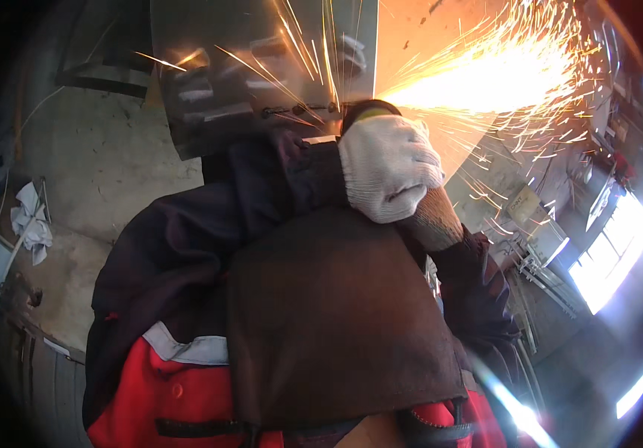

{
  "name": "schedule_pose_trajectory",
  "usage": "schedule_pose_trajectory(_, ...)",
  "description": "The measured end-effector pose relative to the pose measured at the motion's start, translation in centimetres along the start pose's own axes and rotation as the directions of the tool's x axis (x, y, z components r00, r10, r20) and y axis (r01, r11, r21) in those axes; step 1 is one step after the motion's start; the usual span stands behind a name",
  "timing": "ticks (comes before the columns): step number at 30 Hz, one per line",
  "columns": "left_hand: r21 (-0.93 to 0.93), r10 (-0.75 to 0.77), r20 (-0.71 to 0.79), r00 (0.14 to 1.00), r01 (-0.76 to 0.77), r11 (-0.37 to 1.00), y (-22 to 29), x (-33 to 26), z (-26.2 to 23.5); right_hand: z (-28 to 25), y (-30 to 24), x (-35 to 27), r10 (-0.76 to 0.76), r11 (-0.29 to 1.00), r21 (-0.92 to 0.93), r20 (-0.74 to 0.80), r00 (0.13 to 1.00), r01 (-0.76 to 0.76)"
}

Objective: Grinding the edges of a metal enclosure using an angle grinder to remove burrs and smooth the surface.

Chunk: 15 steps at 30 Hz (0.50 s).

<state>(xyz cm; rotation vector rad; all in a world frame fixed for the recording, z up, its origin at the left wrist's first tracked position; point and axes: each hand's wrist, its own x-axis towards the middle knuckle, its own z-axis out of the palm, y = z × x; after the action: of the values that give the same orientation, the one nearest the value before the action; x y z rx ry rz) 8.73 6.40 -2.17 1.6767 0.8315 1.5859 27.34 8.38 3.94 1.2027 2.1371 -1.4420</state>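
My left hand (390, 170), in a white knitted glove, is closed around an angle grinder, whose dark round guard (370, 110) shows just beyond the knuckles. Most of the tool is hidden by the glove. Tucked behind and below it is my right hand (439, 218), in a glove that looks tan in this light; its fingers are out of sight. A bright stream of sparks (486, 78) shoots rightward from the guard. The grinder is at the near right edge of a grey metal sheet (224, 89) with several dark marks or holes near that edge.
An orange-lit flat surface (407, 33) lies right of the sheet, under the sparks. Below my hands, a dark brown flap (344, 313) covers much of the view. A crumpled white cloth (31, 224) is at the left. Metal bars (549, 280) and bright windows (613, 250) are at the right.
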Motion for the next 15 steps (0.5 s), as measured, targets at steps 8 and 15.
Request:
schedule_pose_trajectory(8,0.004,0.034,-0.134,0.990,-0.034,0.999,-0.2,-0.4,0.6,0.2,0.4,-0.5,0.107,0.954,0.287,-0.045,0.993,-0.089)
schedule_pose_trajectory(15,0.015,-0.014,-0.262,0.965,0.018,1.000,-1.1,-2.5,3.1,-0.1,-0.1,-0.2,-0.087,0.990,-0.111,0.040,0.995,0.091)
